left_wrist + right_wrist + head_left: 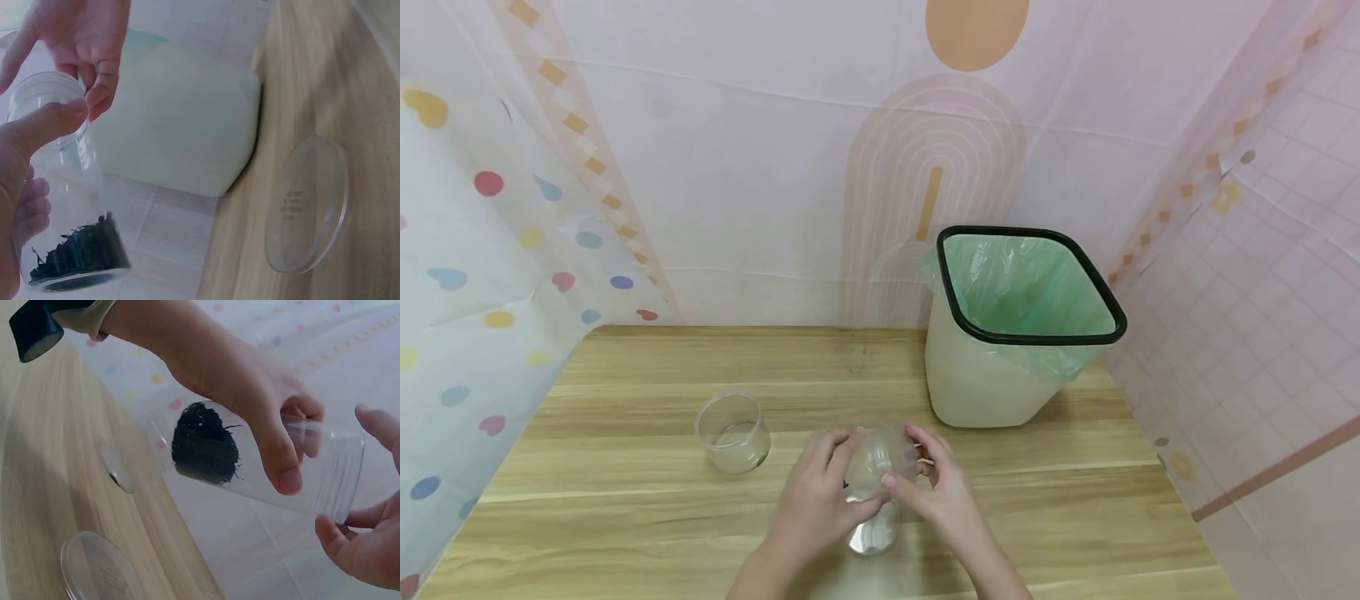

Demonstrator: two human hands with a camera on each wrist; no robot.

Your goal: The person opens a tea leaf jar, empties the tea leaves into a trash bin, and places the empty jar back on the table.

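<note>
A clear, threaded jar (59, 169) is in my left hand (820, 492), whose thumb and fingers wrap its side. Dark, dry shreds (206, 445) like tea leaves lie at the bottom end of the tilted jar. No lid sits on its mouth in the wrist views. My right hand (943, 496) is at the mouth end. Its fingertips touch the rim from below in the right wrist view, while the thumb stands apart from it. A clear round lid (309, 206) with small print lies flat on the wooden table.
To the left on the table (625, 500) stands a clear cup (733, 433). Beyond my right hand is a cream bin (981, 383) with a black rim and a green liner bag. Patterned cloth (737, 167) hangs behind and at both sides.
</note>
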